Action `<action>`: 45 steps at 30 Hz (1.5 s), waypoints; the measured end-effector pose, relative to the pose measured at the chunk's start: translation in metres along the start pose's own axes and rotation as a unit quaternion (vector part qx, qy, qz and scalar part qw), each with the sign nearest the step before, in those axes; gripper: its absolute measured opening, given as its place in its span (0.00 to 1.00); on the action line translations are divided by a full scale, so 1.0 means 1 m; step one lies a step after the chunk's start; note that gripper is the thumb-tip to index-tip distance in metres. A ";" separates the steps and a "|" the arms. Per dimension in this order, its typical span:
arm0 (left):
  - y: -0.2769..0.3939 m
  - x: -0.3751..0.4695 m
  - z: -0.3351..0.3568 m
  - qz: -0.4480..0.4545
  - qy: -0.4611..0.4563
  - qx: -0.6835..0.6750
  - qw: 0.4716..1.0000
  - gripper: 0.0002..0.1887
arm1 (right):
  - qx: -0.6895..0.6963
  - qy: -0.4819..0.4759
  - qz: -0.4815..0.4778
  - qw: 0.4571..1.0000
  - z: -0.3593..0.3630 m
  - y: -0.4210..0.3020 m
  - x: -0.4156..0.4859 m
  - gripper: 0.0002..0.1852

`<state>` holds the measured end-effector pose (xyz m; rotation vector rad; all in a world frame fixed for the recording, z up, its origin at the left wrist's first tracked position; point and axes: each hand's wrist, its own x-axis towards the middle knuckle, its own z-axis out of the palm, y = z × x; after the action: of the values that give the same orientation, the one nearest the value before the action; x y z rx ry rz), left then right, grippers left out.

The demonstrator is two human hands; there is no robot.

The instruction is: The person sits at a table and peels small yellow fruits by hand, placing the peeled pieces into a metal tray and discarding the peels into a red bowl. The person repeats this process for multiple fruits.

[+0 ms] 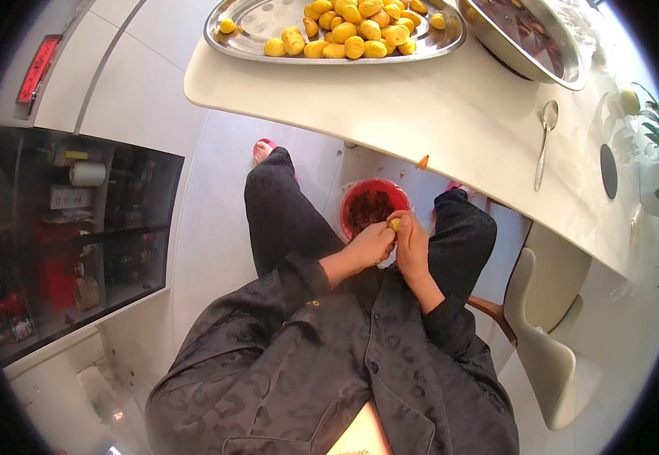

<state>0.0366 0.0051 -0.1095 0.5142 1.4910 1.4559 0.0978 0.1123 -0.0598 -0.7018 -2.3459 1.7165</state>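
Note:
Between my two hands is a small yellow peeled chestnut, held at the fingertips over a red waste bin. My left hand is curled, its thumb and forefinger against the chestnut's near side. From the other side my right hand grips it with thumb and fingers. Dark brown shell scraps lie in the lined bin between my legs. On the table, an oval steel tray bears a heap of yellow peeled chestnuts. Beside it, a steel basin contains dark brown pieces in liquid.
A white table stands before me, an orange-brown shell scrap at its edge. A metal spoon and a dark round coaster lie to the right. There is a chair at my right and a glass-fronted cabinet at my left.

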 end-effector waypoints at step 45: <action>0.022 -0.004 -0.023 0.089 0.020 0.321 0.943 0.15 | 0.175 -0.018 0.022 0.984 -0.003 0.003 0.008 0.15</action>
<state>0.0126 -0.0060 -0.0919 1.0372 1.9941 1.0866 0.0924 0.1192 -0.0631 -0.6674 -1.9809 2.1015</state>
